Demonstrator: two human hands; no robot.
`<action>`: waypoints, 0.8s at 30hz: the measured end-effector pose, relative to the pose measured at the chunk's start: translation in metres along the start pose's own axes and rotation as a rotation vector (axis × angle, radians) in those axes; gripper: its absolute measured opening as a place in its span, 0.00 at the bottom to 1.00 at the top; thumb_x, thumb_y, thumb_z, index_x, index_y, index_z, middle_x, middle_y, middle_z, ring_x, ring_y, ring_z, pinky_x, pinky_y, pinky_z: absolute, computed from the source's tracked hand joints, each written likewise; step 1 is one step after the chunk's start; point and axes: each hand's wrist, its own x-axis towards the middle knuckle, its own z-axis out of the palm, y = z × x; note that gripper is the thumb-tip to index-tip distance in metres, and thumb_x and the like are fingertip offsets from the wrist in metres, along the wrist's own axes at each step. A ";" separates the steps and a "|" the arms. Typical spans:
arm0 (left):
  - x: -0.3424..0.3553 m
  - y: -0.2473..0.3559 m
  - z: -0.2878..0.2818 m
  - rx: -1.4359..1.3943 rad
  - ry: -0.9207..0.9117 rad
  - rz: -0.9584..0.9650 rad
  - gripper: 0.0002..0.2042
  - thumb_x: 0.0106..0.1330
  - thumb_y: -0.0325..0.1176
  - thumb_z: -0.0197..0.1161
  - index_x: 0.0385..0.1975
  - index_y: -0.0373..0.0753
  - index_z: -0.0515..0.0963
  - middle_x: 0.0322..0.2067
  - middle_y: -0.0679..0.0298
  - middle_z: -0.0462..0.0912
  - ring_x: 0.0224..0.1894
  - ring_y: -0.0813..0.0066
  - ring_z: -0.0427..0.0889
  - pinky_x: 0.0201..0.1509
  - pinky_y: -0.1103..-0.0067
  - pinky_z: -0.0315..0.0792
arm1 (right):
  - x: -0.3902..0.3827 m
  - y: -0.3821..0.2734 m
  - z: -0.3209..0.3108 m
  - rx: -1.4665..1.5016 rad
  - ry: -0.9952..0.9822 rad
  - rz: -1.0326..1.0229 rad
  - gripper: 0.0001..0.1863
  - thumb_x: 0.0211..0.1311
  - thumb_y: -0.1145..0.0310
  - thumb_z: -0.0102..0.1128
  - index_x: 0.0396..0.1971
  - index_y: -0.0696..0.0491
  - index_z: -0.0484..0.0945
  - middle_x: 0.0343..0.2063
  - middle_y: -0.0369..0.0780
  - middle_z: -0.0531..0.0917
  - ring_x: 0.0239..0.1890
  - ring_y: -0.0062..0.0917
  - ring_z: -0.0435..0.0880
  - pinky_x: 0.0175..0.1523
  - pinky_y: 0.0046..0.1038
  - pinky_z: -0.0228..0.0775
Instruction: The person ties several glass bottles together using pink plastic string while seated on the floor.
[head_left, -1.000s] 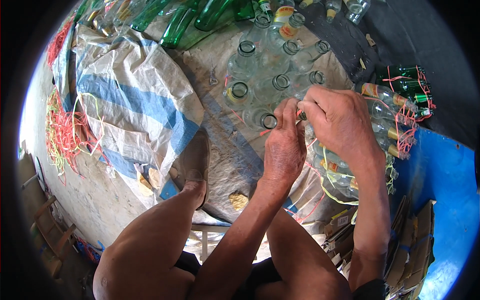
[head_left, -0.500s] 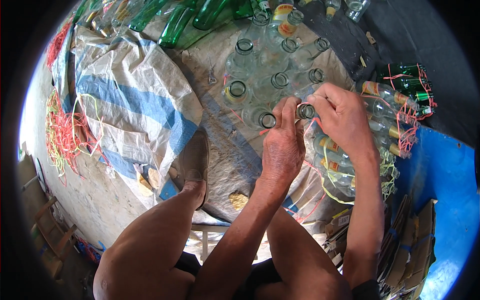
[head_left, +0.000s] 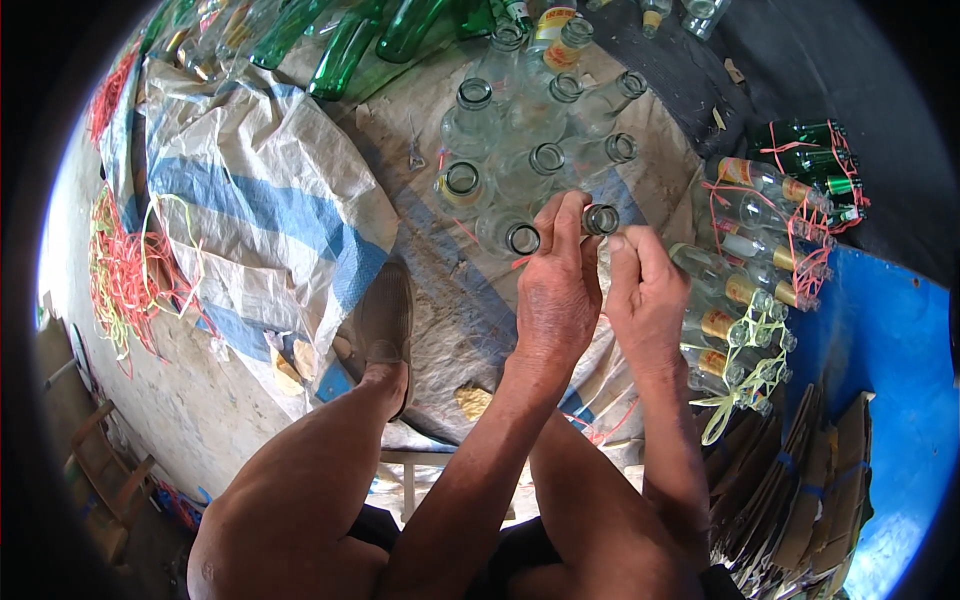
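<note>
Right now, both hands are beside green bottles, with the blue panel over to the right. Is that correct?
Not quite: the head view shows the left hand and right hand beside clear bottles, not green ones. The blue panel is indeed to the right.

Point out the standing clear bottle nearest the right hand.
The bottle whose mouth shows between the left hand and the right hand; no other mouth does.

Floored in pale, worn concrete (head_left: 180, 385), partly covered by a woven sheet (head_left: 445, 345). Bounded at right by dark sheeting (head_left: 860, 110) and a glossy blue panel (head_left: 910, 370). Brightest at far left, above a wooden frame (head_left: 88, 430).
</note>
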 end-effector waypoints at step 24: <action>-0.021 -0.007 -0.018 -0.043 -0.071 -0.024 0.31 0.72 0.19 0.56 0.76 0.39 0.60 0.73 0.46 0.67 0.62 0.42 0.81 0.57 0.62 0.82 | -0.023 0.006 0.010 -0.133 0.061 -0.206 0.11 0.65 0.78 0.66 0.47 0.57 0.85 0.34 0.45 0.89 0.32 0.41 0.89 0.36 0.36 0.81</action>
